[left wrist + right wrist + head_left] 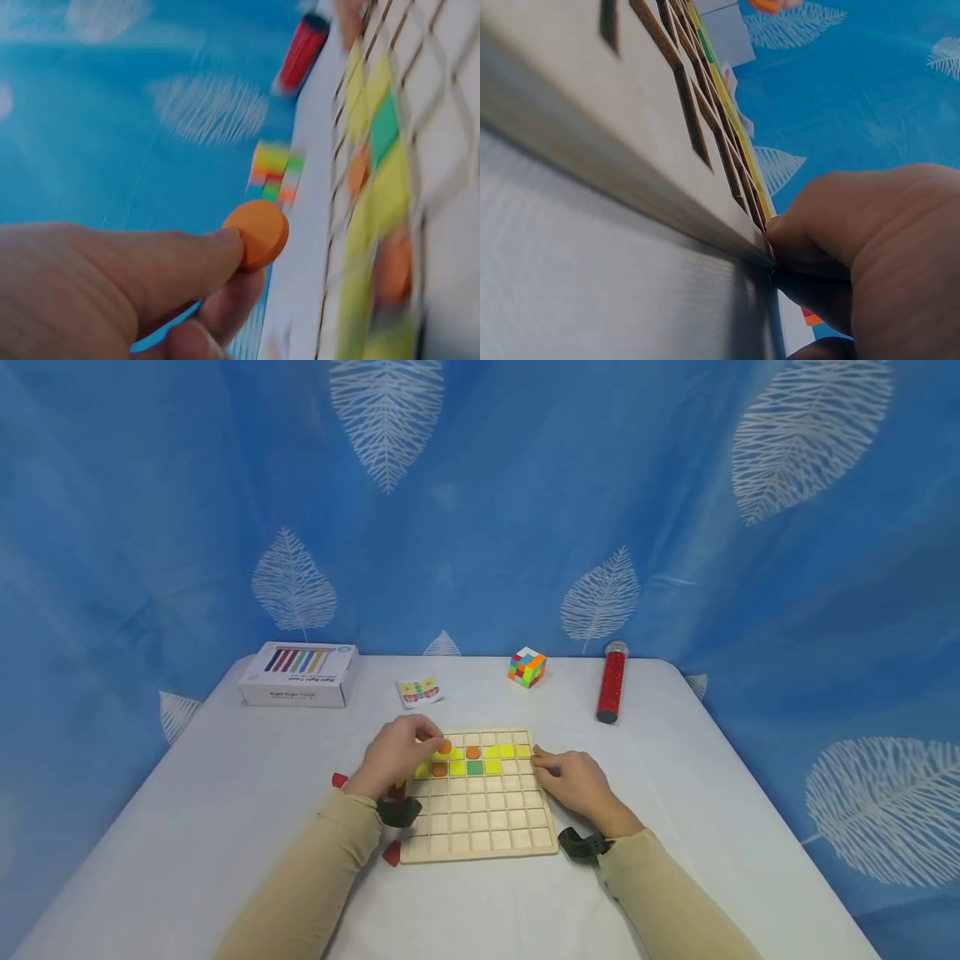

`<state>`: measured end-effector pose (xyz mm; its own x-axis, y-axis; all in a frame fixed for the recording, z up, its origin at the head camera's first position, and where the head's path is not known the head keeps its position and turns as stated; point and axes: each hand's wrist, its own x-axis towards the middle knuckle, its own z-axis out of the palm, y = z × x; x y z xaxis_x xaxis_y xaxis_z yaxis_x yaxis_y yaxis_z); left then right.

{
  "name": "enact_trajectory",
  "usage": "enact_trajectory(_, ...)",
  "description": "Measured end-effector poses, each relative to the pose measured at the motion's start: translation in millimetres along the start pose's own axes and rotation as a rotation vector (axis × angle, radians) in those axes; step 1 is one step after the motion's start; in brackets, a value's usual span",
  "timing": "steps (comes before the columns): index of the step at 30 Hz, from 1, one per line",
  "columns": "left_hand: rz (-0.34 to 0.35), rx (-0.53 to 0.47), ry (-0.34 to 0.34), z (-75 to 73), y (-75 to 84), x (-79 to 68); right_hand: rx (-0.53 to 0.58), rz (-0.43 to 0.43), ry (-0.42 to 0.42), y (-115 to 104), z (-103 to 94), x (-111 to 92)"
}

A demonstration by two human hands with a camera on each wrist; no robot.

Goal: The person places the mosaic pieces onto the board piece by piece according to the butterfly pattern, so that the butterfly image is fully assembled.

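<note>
My left hand [399, 752] pinches an orange round disc [259, 234] between thumb and fingertips, held above the upper left of a wooden grid board [480, 842]. At the board's right edge, my right hand [576, 782] grips the rim between thumb and fingers, as its wrist view shows. Several yellow square tiles [492, 767], a green square tile [475, 767] and two orange discs, one a round disc [472, 752] near the top, lie in the upper cells. The left hand hides part of the board's upper left corner.
Red pieces [392, 853] lie along the board's left side, partly behind the left wrist. Farther back are a white box [296, 689], a small picture card [419, 691], a puzzle cube [527, 667] and a red glittery tube [612, 683]. A blue curtain [487, 527] hangs behind the table.
</note>
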<state>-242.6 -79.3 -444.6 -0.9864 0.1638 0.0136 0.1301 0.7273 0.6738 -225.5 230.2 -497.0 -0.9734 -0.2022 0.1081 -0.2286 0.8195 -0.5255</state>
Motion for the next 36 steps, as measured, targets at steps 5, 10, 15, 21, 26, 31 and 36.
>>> enact_trajectory(5, 0.071, 0.070, -0.058, 32.6, 29.1, 5.0, 0.011, -0.007, -0.011, -1.5, 2.9, 0.6)
enact_trajectory(10, 0.085, 0.116, -0.099, 58.0, 49.5, 17.2, 0.018, -0.003, -0.011, -2.4, 3.4, 0.4)
enact_trajectory(15, 0.079, 0.159, -0.121, 72.5, 60.2, 26.0, -0.001, -0.021, 0.001, -2.3, 2.1, 2.0)
enact_trajectory(21, 0.081, 0.221, -0.132, 79.9, 63.7, 31.4, -0.011, -0.024, 0.006, -0.7, 1.1, 3.3)
enact_trajectory(26, 0.090, 0.267, -0.145, 83.0, 66.4, 34.5, -0.005, -0.013, 0.007, 1.3, 0.3, 2.2)
enact_trajectory(31, 0.104, 0.308, -0.143, 85.0, 68.7, 34.7, 0.001, -0.006, 0.006, 2.6, -0.6, 1.2)
enact_trajectory(36, 0.124, 0.301, -0.119, 85.6, 69.5, 30.4, -0.012, -0.003, -0.003, 1.8, -1.6, 0.9)
